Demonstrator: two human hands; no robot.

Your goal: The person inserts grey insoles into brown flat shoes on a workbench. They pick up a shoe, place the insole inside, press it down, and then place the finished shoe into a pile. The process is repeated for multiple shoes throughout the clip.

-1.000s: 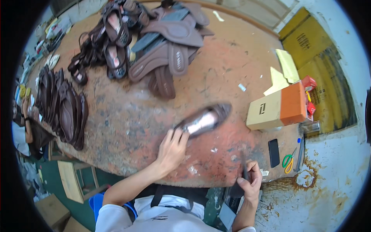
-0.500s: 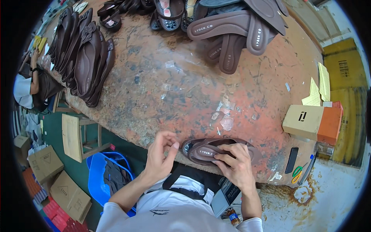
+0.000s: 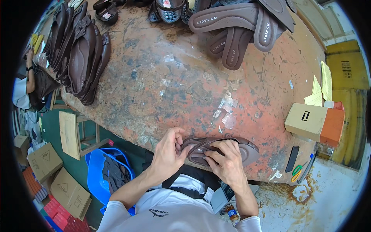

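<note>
A dark brown sandal [image 3: 246,154] lies lengthwise near the table's front edge, right in front of me. My left hand [image 3: 169,150] has closed around its left end, thumb on the inside and bent fingers by the outer rim. Over the middle of the sandal, my right hand [image 3: 225,156] bends its fingers inside the opening, pinching at the footbed or insole there. Exactly what those fingertips grip is hidden under them. Between both hands a braided-looking strap edge shows.
Brown shoes [image 3: 82,65] stand in rows at the far left. Insoles [image 3: 235,46] are piled at the back right, beside more sandals [image 3: 168,11]. A box [image 3: 305,120], a phone [image 3: 292,158] and scissors [image 3: 296,173] lie at right. A blue bin [image 3: 94,174] stands below left.
My left hand has moved right and closed onto the sandal's left end. My right hand has shifted slightly left over the middle. The view has shifted a little.
</note>
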